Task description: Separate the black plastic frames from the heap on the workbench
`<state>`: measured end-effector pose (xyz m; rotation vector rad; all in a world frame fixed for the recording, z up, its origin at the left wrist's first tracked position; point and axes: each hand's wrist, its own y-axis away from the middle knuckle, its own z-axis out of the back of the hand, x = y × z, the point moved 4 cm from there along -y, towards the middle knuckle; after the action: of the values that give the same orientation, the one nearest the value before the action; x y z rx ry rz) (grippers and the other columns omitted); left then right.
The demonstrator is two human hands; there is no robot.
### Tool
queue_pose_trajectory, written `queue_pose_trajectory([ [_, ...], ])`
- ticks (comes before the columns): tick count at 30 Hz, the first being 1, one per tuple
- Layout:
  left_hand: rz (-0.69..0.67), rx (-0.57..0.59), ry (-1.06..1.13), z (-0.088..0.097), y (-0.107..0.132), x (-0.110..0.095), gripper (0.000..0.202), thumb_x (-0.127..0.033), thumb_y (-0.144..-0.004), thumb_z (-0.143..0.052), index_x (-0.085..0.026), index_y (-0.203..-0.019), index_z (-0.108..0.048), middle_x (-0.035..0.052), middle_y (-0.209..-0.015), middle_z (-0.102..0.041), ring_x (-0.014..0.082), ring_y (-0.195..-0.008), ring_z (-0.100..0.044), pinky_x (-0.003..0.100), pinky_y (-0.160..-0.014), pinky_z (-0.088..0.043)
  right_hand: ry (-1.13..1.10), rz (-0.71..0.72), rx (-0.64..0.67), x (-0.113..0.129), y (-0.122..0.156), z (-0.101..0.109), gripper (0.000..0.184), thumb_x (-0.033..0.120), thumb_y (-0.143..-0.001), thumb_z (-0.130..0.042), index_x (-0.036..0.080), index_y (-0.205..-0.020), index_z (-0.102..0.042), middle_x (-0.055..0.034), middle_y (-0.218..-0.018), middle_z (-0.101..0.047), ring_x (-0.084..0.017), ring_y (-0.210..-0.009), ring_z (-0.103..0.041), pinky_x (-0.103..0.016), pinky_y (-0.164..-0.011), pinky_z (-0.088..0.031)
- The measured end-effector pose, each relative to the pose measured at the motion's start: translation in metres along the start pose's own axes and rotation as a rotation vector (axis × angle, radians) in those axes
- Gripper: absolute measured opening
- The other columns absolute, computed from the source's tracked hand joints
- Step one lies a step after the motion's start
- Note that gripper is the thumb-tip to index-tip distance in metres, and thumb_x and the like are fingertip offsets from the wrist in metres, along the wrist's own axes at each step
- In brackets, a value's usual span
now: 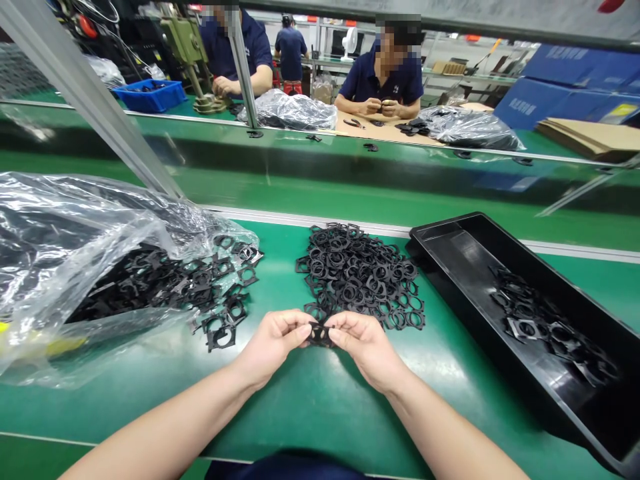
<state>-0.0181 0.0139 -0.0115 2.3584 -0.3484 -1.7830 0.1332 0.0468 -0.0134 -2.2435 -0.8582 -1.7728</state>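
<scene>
Between my two hands is a small black plastic part, pinched at both ends just above the green table. My left hand grips its left end between thumb and fingers. On the other end, my right hand is closed the same way. Right behind my fingertips lies a heap of black ring-shaped parts. To the left, black square parts with round holes spill out of a clear plastic bag. My fingers hide the ends of the held part.
A long black tray stands at the right with black parts inside. Across a green conveyor channel with a few parts on its far edge, co-workers sit at a bench. A metal post slants up at the left.
</scene>
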Motion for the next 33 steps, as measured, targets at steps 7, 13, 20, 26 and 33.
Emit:
queue_pose_trajectory([
  [7,0.045,-0.073,0.052,0.001,-0.004,0.003,0.033,-0.037,-0.063,-0.078,-0.012,-0.083,-0.070,0.0027,-0.067,-0.064,0.0109,-0.061,-0.052,0.022,-0.059,-0.041,0.085,-0.042,0.006,0.000,0.000,0.001,0.025,0.038,-0.073,-0.070,0.013,-0.073,-0.065,-0.0002,-0.063,-0.060,-0.012,-0.061,-0.053,-0.027,-0.064,-0.042],
  [13,0.091,-0.038,0.106,0.001,-0.005,0.004,0.031,-0.036,-0.061,-0.080,-0.010,-0.071,-0.066,0.0016,-0.059,-0.061,0.0090,-0.055,-0.050,0.020,-0.054,-0.039,0.134,0.032,0.027,0.003,0.000,0.001,0.024,0.036,-0.075,-0.068,0.013,-0.079,-0.067,-0.0025,-0.068,-0.063,-0.014,-0.065,-0.055,-0.028,-0.065,-0.042],
  [20,0.165,0.041,0.243,0.001,-0.004,0.006,0.028,-0.032,-0.060,-0.081,-0.010,-0.066,-0.064,0.0009,-0.060,-0.059,0.0069,-0.055,-0.047,0.017,-0.052,-0.037,0.049,0.027,0.059,0.000,0.000,0.001,0.020,0.033,-0.075,-0.069,0.014,-0.082,-0.068,-0.0028,-0.070,-0.065,-0.014,-0.066,-0.057,-0.028,-0.067,-0.043],
  [26,0.154,0.081,0.022,-0.002,-0.003,0.000,0.031,-0.041,-0.068,-0.074,-0.013,-0.073,-0.063,0.0028,-0.071,-0.063,0.0120,-0.066,-0.059,0.022,-0.061,-0.048,0.161,0.108,-0.008,0.009,0.001,0.004,0.016,0.031,-0.077,-0.068,0.015,-0.079,-0.068,-0.0002,-0.066,-0.061,-0.011,-0.062,-0.052,-0.024,-0.062,-0.040],
  [33,0.225,0.076,0.145,-0.005,-0.002,0.006,0.036,-0.042,-0.062,-0.078,-0.012,-0.069,-0.060,0.0034,-0.074,-0.065,0.0152,-0.070,-0.066,0.023,-0.064,-0.049,0.150,0.115,0.000,0.010,0.001,0.002,0.015,0.031,-0.077,-0.067,0.017,-0.084,-0.069,-0.0017,-0.072,-0.065,-0.013,-0.068,-0.056,-0.025,-0.067,-0.042],
])
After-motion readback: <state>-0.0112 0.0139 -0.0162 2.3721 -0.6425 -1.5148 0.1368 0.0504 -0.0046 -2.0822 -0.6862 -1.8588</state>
